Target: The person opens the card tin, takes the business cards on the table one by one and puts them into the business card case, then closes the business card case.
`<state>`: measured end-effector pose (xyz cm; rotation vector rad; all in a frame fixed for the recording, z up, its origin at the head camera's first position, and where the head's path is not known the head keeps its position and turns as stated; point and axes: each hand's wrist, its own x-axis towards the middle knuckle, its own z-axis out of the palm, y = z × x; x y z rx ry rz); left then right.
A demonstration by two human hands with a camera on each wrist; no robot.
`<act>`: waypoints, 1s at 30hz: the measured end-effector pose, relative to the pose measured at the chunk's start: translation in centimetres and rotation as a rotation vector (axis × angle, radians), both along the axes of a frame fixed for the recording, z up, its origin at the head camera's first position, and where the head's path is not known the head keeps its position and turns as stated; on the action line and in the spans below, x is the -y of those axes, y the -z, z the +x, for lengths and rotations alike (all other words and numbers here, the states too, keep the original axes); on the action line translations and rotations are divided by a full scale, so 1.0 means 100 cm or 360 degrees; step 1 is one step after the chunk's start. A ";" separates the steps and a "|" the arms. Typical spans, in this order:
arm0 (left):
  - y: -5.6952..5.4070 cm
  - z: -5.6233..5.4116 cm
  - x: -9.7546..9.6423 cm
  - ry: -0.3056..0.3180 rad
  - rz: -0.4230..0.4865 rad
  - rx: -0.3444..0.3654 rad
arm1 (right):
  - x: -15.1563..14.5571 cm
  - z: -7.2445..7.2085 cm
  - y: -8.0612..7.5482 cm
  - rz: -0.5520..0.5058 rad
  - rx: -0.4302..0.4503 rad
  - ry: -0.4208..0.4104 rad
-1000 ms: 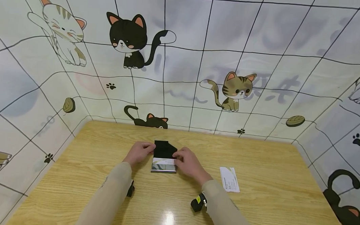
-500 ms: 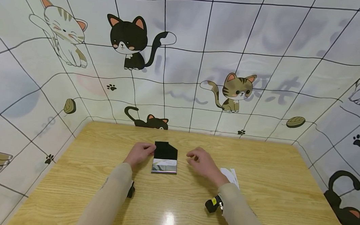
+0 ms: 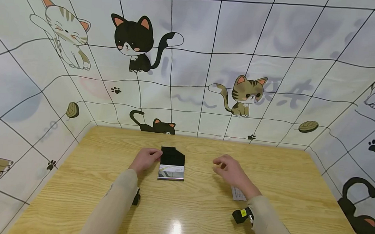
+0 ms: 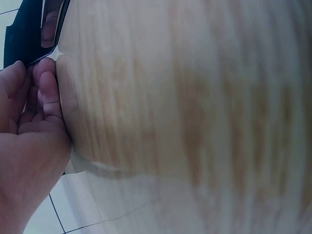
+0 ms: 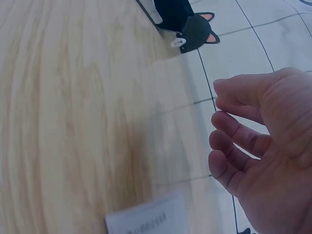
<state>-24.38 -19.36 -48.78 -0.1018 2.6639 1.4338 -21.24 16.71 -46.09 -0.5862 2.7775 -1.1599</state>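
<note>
A business card case point(image 3: 172, 158) lies unfolded on the wooden table, its black lid flap toward the back wall and its shiny metal front toward me. White business cards point(image 3: 171, 168) show inside it. My left hand point(image 3: 146, 159) pinches the left edge of the case; in the left wrist view thumb and fingers meet at the black flap point(image 4: 23, 36). To the right of the case, my right hand point(image 3: 231, 170) hovers with loosely curled fingers and nothing between them. Under its wrist lies a loose white business card point(image 3: 239, 194), partly hidden, whose printed edge also shows in the right wrist view.
The wooden table point(image 3: 182, 208) ends at a cloth wall point(image 3: 188, 96) printed with cats and grid lines, which also runs along both sides. A black wrist camera point(image 3: 241, 216) hangs below the right sleeve.
My right hand has let go of the case's right side and moved rightward, now partly covering the loose card. The left hand and the case have stayed in place.
</note>
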 end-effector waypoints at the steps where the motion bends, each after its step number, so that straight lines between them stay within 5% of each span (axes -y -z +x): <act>1: 0.000 0.000 0.000 0.0000 -0.0001 0.0001 | -0.004 0.000 -0.001 0.0001 0.0014 0.0004; 20: 0.003 -0.001 0.001 0.0012 0.0000 0.0006 | -0.051 0.001 -0.007 0.0265 0.0212 0.0003; 30: 0.004 -0.002 0.002 -0.0004 0.0023 0.0020 | -0.063 0.004 -0.006 0.0514 0.0161 -0.0019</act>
